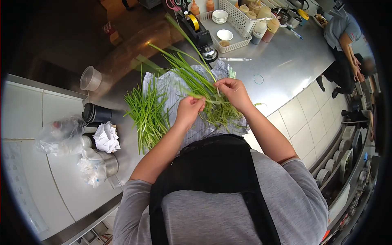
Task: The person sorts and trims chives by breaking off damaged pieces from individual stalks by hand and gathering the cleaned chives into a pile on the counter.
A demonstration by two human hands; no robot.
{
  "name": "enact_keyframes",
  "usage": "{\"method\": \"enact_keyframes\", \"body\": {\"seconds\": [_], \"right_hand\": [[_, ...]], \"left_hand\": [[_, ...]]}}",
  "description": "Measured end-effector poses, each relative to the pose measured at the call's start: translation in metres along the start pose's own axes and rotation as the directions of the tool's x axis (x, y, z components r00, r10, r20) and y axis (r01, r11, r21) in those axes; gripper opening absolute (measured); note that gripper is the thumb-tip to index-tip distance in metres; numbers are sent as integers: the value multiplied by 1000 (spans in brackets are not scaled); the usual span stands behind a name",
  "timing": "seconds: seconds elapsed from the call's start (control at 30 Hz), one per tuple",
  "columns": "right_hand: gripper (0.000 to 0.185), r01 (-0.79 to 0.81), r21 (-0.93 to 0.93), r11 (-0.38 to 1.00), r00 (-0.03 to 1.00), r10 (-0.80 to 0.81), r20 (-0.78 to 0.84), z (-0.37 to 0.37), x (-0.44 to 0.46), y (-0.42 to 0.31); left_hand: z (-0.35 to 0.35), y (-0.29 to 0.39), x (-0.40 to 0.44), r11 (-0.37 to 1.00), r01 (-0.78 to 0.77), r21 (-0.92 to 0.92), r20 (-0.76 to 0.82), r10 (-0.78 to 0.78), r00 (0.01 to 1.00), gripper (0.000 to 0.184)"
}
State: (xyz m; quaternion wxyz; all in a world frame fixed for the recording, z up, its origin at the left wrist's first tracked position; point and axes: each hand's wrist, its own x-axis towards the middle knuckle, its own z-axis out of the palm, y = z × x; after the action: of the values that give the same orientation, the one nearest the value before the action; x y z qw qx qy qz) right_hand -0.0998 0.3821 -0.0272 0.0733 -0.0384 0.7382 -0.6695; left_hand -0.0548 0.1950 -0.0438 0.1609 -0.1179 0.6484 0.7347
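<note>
My right hand (234, 94) pinches the lower end of a long spring onion (188, 37), whose green leaf stretches up and away over the counter. My left hand (191, 111) is closed beside it, fingertips on a thin green strip (197, 96) that is blurred. Under and beyond my hands lies a loose heap of spring onions (183, 69). Wilted trimmings (222, 114) are piled below my right hand. To the left, a neater bunch of green stalks (148, 112) rests on the same wrinkled striped cloth (173, 96).
Beyond the cloth are a tape dispenser (200, 34), a call bell (209, 53), a pen (235, 59) and a white basket (237, 45) with small bowls. Sauce bottles (270, 29) stand beside it. A plastic tub (90, 78) and bagged containers (98, 163) are left. Another person (345, 41) is at right.
</note>
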Motion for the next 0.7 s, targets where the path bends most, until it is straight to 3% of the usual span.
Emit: {"method": "enact_keyframes", "body": {"seconds": [0.13, 0.2, 0.23, 0.3, 0.33, 0.4, 0.43, 0.5, 0.53, 0.6, 0.63, 0.7], "right_hand": [[17, -10, 64, 998, 1000, 10, 1, -3, 7, -7], [17, -29, 75, 997, 1000, 28, 14, -4, 6, -20], [16, -52, 86, 995, 998, 50, 25, -4, 5, -24], [16, -36, 101, 994, 999, 33, 35, -4, 4, -25], [16, -26, 117, 993, 999, 21, 43, -4, 3, -25], [16, -4, 109, 994, 999, -1, 49, -5, 1, -21], [16, 15, 104, 994, 998, -21, 55, -4, 0, -20], [15, 8, 106, 994, 998, -15, 68, -2, -5, -25], [15, -3, 107, 994, 997, -5, 76, 0, -8, -27], [15, 0, 116, 993, 996, -10, 88, 4, -13, -30], [15, 1, 125, 992, 995, -12, 94, 6, -16, -31], [14, 17, 103, 995, 995, -27, 97, 11, -21, -28]], "left_hand": [[-13, -20, -10, 997, 82, -9, 37, -82, 996, 20], [-15, -22, -13, 945, 261, 195, 35, -273, 961, 21], [-18, -20, -12, 947, 258, 193, 32, -269, 963, 21], [-24, -12, -12, 864, 234, 445, 43, -282, 958, 20], [-28, -8, -11, 866, 232, 443, 43, -279, 959, 20], [-35, 4, -9, 664, 15, 748, 116, -153, 981, 18], [-32, 16, -12, 665, 15, 747, 114, -151, 982, 18], [-24, 41, -19, 610, -251, 752, 129, 237, 963, 17], [-19, 52, -21, 609, -249, 753, 125, 240, 963, 17], [-6, 66, -21, 631, -409, 659, 59, 499, 865, 19], [-3, 65, -16, 630, -410, 659, 58, 501, 863, 19], [4, 64, -8, 818, -408, 406, 35, 433, 901, 20]]}}
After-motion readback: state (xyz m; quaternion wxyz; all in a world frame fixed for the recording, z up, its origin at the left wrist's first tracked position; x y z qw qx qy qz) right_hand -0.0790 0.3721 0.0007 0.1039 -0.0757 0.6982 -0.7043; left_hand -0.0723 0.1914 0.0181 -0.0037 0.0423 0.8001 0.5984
